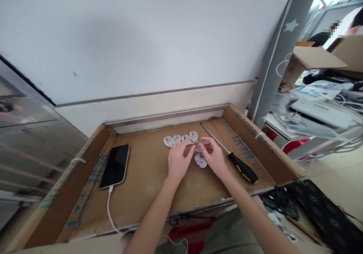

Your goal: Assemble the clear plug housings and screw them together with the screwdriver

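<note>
Both hands meet over a cardboard-lined tray [141, 178]. My left hand [180, 157] has its thumb and fingers pinched at the near side of a small clear piece [196, 146]. From the right, my right hand [211, 153] grips the same piece with thumb and curled fingers; its exact shape is too small to tell. Just beyond the hands, several clear round plug parts with metal pins [176, 138] stand in a row. A whitish round plug part [200, 161] lies on the cardboard below the fingers, between the two hands.
A black phone [115, 166] with a white cable [109, 204] lies at the tray's left. At the right lies a screwdriver [242, 167] with a black and yellow handle. Cardboard walls [263, 144] edge the tray. Bagged items and an open box [314, 59] are at the far right.
</note>
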Motion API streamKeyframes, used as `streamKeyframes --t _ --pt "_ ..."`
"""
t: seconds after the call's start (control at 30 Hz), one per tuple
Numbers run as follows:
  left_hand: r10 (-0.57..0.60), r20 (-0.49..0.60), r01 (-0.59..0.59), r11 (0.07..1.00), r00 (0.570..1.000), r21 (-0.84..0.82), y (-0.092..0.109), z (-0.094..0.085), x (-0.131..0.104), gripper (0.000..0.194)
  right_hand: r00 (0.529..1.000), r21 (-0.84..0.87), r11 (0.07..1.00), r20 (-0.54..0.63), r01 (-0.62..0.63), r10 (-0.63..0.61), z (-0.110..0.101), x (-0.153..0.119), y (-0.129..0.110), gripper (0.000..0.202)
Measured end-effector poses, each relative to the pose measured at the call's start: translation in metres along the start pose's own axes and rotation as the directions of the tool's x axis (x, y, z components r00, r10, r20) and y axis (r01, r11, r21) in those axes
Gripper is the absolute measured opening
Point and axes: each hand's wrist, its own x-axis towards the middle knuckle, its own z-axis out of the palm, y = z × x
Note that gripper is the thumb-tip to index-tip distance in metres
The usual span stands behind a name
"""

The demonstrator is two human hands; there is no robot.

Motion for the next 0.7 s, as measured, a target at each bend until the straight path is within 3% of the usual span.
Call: streamKeyframes --t 0.23,0.47,0.7 --pt "0.059 0.028 -0.060 0.996 0.998 0.068 -0.0003 -0.0006 -0.0009 0.015 0.984 0.235 0.956 0.084 -0.173 0.157 -0.0001 0.0034 0.0051 0.034" --pt "0.099 0.052 -0.104 0.989 0.994 0.102 -0.0001 -0.0019 -0.0014 0.016 0.963 0.324 0.911 0.173 -0.256 0.209 -0.0025 0.0083 0.0070 0.035" --pt "0.065 0.067 -0.067 0.997 0.996 0.035 0.0000 -0.0009 -0.0009 0.015 0.945 0.379 0.873 0.229 -0.308 0.234 -0.0022 0.0067 -0.0014 0.034"
